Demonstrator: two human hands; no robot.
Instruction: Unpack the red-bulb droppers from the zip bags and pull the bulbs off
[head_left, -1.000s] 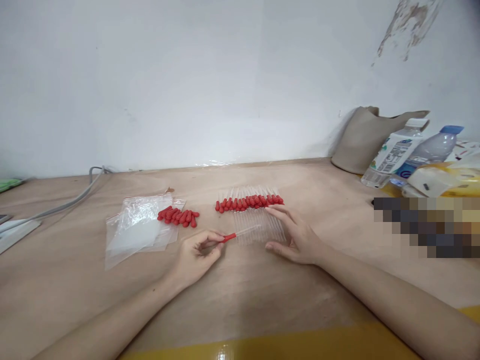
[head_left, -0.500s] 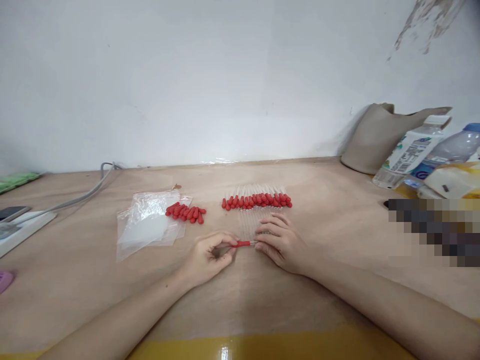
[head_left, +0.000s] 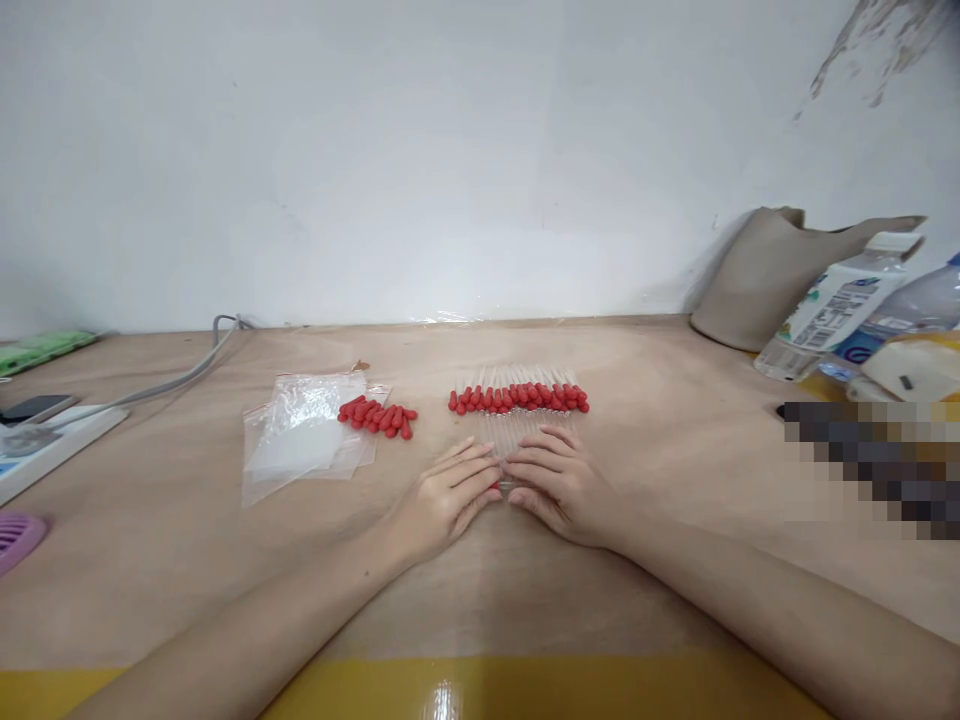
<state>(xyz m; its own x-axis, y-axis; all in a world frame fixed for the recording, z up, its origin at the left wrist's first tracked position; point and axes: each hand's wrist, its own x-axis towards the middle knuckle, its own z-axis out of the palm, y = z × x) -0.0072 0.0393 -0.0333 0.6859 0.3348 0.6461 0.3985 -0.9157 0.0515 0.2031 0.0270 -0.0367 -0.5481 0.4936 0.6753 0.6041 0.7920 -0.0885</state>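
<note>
My left hand [head_left: 450, 497] is closed around a red rubber bulb [head_left: 495, 486], mostly hidden under its fingers. Facing it, my right hand [head_left: 559, 478] pinches a thin clear glass dropper tube [head_left: 505, 485] that meets the bulb; the fingers cover most of the tube. Just beyond both hands lies a row of bare clear tubes [head_left: 504, 432]. Past those, several droppers with red bulbs [head_left: 517, 398] lie side by side, their clear stems pointing to the wall. A small heap of loose red bulbs [head_left: 379, 415] sits left of that row.
Clear zip bags [head_left: 289, 450] lie under the edge of the loose bulbs. On the left are a grey cable [head_left: 176, 382], a white power strip [head_left: 75, 440], a phone [head_left: 37, 408] and a purple object [head_left: 19, 540]. Bottles [head_left: 840, 305] and a beige container [head_left: 742, 275] stand at right.
My left hand has shifted right and turned palm down, its fingers now covering the red bulb and close against my right hand. The view has turned slightly left.
</note>
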